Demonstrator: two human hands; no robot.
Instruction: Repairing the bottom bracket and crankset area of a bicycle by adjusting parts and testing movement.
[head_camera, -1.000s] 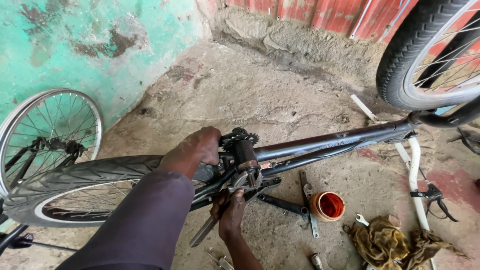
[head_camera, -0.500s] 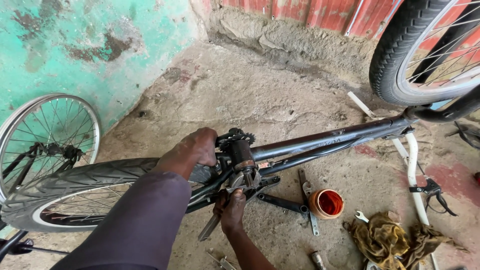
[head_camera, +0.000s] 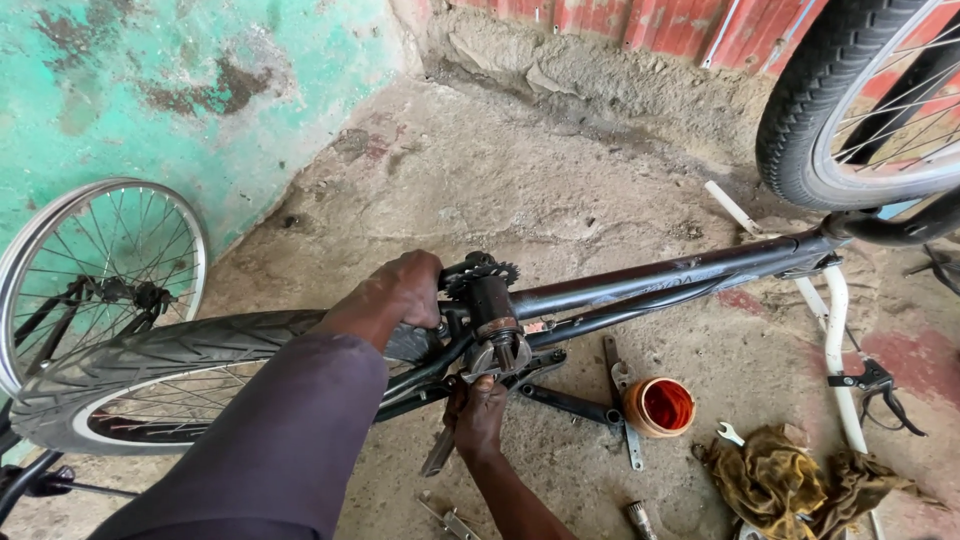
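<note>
- The bicycle frame (head_camera: 660, 285) lies across the concrete floor (head_camera: 560, 180), with its bottom bracket (head_camera: 493, 312) turned up between the two hands.
- The left hand (head_camera: 405, 290) sits on the frame just left of the bracket, fingers (head_camera: 425, 300) curled tight round the tube beside the small toothed sprocket (head_camera: 480, 270).
- The right hand (head_camera: 478, 415) is just below the bracket, fingers closed on a flat metal wrench (head_camera: 440, 450) whose handle slants down to the left; its head is hidden at the bracket axle.
- Left of the left-hand fingers, the rear wheel (head_camera: 150, 370) with its black tyre is in the frame.
- Right of the right-hand fingers, a black crank arm (head_camera: 565, 400) lies on the floor, near an orange cup (head_camera: 662, 406) and a second flat wrench (head_camera: 620, 400) touching it.
- Further right lies a crumpled dirty rag (head_camera: 790, 480) with a small spanner (head_camera: 730, 432) at its edge.
- A white handlebar (head_camera: 835, 340) with a black brake lever (head_camera: 880, 385) runs down the right side.
- Well to the left, a bare spoked wheel (head_camera: 100, 270) leans against the green wall (head_camera: 150, 90).
- At the top right stands another wheel (head_camera: 850, 100) with a knobbly tyre.
- Below the right forearm, small metal parts (head_camera: 450, 520) lie on the floor.
</note>
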